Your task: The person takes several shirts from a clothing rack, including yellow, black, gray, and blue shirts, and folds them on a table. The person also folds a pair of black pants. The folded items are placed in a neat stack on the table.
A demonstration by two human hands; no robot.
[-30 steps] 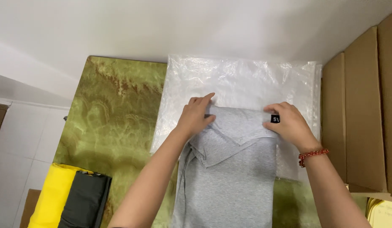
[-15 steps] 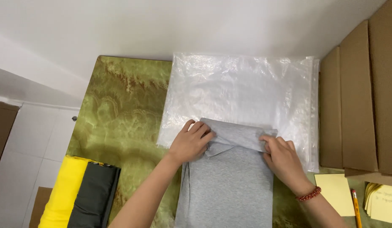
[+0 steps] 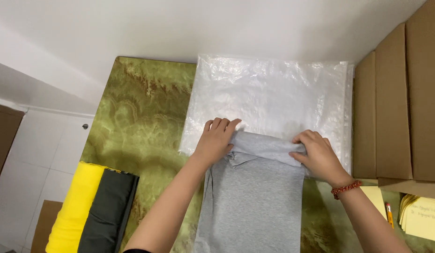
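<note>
A grey folded garment (image 3: 252,197) lies on a green marbled table (image 3: 142,122), its top edge folded over on the near edge of a stack of clear plastic bags (image 3: 273,93). My left hand (image 3: 216,140) rests flat on the garment's top left corner, fingers spread over the fold and the bag. At the top right corner my right hand (image 3: 318,157), with a red bead bracelet at the wrist, pinches the folded edge.
Flat cardboard boxes (image 3: 400,103) stand along the right side. Yellow paper slips (image 3: 421,218) and a pencil (image 3: 390,214) lie at the lower right. Yellow and dark folded fabric (image 3: 93,211) sits at the table's lower left. A white wall runs behind.
Both hands have drawn the garment's top edge back toward me, off most of the plastic bags. The view has shifted, showing more of the bags and the paper slips.
</note>
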